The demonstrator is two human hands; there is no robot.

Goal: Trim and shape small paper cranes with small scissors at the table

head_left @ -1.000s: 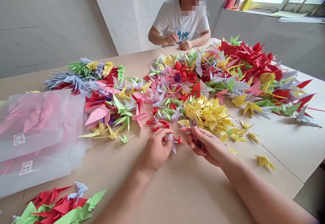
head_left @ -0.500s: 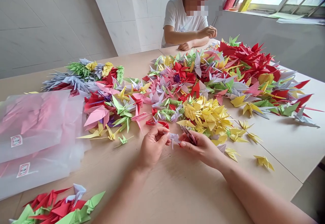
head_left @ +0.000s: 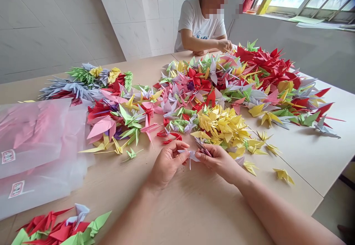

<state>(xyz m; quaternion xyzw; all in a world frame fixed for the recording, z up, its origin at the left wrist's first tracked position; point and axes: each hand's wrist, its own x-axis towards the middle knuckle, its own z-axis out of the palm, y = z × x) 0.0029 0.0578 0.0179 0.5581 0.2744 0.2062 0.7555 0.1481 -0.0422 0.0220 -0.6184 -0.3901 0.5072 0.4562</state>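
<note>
A small pale lavender paper crane (head_left: 192, 156) is held low over the table, pinched between the thumb and fingers of my left hand (head_left: 169, 160). My right hand (head_left: 219, 160) is closed around a slim dark metal tool (head_left: 203, 148), its tip pointing up and left; whether it is scissors or tweezers I cannot tell. The right thumb and fingertips meet the crane's right side. Just beyond the hands lie red paper cranes (head_left: 170, 137) and a dense heap of yellow paper cranes (head_left: 222, 124).
Multicoloured cranes (head_left: 191, 86) are heaped across the table (head_left: 194, 208). Clear plastic bags (head_left: 36, 156) with pink contents lie at left. More red and green cranes (head_left: 59, 230) sit front left. Across the table, a person (head_left: 198, 26) in a white T-shirt handles something among the cranes.
My view has shifted slightly, so the scene sits a little further left. Both hands stay together at the crane. The person opposite has lowered a raised hand to the heap.
</note>
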